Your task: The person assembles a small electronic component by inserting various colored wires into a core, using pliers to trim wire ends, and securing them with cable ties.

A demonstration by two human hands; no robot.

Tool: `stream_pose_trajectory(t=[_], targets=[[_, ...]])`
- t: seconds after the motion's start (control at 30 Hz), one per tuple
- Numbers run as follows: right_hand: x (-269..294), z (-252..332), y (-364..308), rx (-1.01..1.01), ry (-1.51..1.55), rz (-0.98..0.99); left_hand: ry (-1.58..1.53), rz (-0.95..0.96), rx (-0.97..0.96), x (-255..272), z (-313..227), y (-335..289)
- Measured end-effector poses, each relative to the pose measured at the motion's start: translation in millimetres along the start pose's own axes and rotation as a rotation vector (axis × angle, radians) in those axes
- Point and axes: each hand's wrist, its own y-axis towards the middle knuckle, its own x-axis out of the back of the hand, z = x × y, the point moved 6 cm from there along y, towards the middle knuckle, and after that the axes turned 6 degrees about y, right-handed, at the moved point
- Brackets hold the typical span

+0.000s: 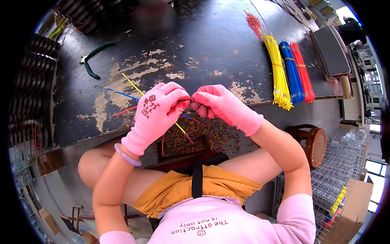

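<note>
Pink gloves cover both my hands, which meet at the near edge of the dark table. My left hand (156,112) is closed around a yellow wire (132,84), a blue wire (122,94) and a red wire (124,111). Their far ends stick out to the left over the table, and the near ends hang below the fist. Fingertips of my right hand (217,103) are pinched together against the left fingers; what they grip is hidden. Green-handled cutters (95,60) lie spread on the table, up and left of my hands.
Tied bundles of yellow wires (278,73), blue wires (291,73) and red wires (302,73) lie at the table's right. Beyond them is a pile of small red pieces (254,25). Dark coils (34,85) are stacked left. Coloured scraps (183,140) fill a container below. A wooden stool (315,144) stands right.
</note>
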Motion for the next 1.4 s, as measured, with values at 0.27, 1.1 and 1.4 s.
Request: stream_pose_trajectory(t=[0.27,1.1,1.4], targets=[[-0.3,43.3,-30.1,0.632,-0.834,-0.345,0.014,0.003,0.019,-1.5,2.1,-1.3],[-0.9,20.6,25.8,-0.072,-0.255,0.128,0.244,0.330,-0.145,59.0,7.5,-21.7],[-52.9,110.7,100.8,0.344,-0.837,-0.060,0.309,0.222,-0.060,43.9,25.6,-29.7]])
